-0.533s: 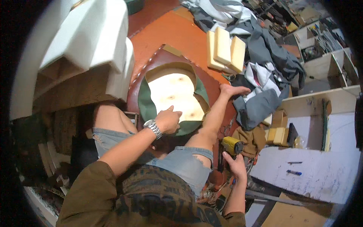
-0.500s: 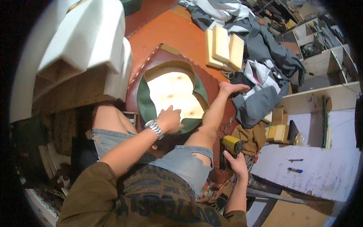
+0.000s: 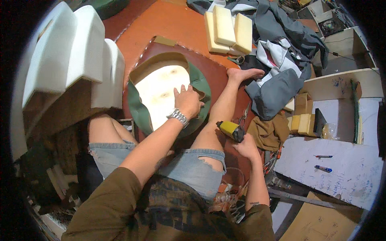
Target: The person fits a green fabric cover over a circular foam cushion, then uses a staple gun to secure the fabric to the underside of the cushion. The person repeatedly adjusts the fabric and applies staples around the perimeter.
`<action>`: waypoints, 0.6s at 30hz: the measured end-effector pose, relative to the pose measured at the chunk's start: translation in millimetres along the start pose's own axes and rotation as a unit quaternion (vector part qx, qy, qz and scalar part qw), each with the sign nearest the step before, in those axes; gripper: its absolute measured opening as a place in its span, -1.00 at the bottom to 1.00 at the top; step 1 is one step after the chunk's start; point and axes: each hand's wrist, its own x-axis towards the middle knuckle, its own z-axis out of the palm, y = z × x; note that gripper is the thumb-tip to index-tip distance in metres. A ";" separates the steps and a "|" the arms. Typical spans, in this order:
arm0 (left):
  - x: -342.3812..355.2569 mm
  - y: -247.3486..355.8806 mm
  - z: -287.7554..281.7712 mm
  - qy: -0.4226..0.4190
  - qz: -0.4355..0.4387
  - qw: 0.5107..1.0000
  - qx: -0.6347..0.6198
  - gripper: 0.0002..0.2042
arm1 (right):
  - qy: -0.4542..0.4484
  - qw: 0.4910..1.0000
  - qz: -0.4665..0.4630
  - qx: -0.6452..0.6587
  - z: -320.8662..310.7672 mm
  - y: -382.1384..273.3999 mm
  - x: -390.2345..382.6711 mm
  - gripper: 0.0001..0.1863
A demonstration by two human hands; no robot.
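A pale, rounded wooden board (image 3: 155, 102) with dark knots lies in front of me, ringed by green cover material (image 3: 138, 106) whose turned-up edge shows a tan inner side. My left hand (image 3: 188, 103), with a metal watch on its wrist, rests at the board's right side. Its fingers are spread over the wood, and the thumb is beside the folded cover edge. To the right, my right hand (image 3: 247, 146) grips a yellow and black staple gun (image 3: 231, 130) by its handle, above my right leg. The tool points left towards the board, apart from it.
Yellow foam blocks (image 3: 224, 26) are stacked at the back, beside heaped grey fabric (image 3: 273, 98). White padded pieces (image 3: 86, 44) stand at left. A brown cloth (image 3: 269, 130) lies right of the tool. Two pens (image 3: 323, 168) lie on a white board (image 3: 297, 160).
My left hand has moved from the board's near edge up to its right side. My right hand has brought the staple gun left and upward, closer to the board. The view has shifted.
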 end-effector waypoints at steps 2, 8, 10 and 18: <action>-0.1 -9.6 2.3 0.046 0.039 0.997 0.049 -0.64 | 0.008 1.000 -0.006 -0.029 5.2 -1.4 19.5 -0.56; 10.6 -21.0 6.7 0.006 0.052 0.998 0.022 -0.64 | -0.013 0.995 -0.009 -0.094 -5.3 -28.2 68.1 -0.58; 11.2 -22.6 8.1 0.027 0.072 0.996 0.036 -0.63 | -0.002 0.996 -0.020 -0.091 -9.2 -38.4 79.0 -0.58; 11.5 -25.8 10.1 0.042 0.090 0.994 0.036 -0.64 | 0.001 0.988 0.016 -0.155 13.8 -52.7 102.2 -0.50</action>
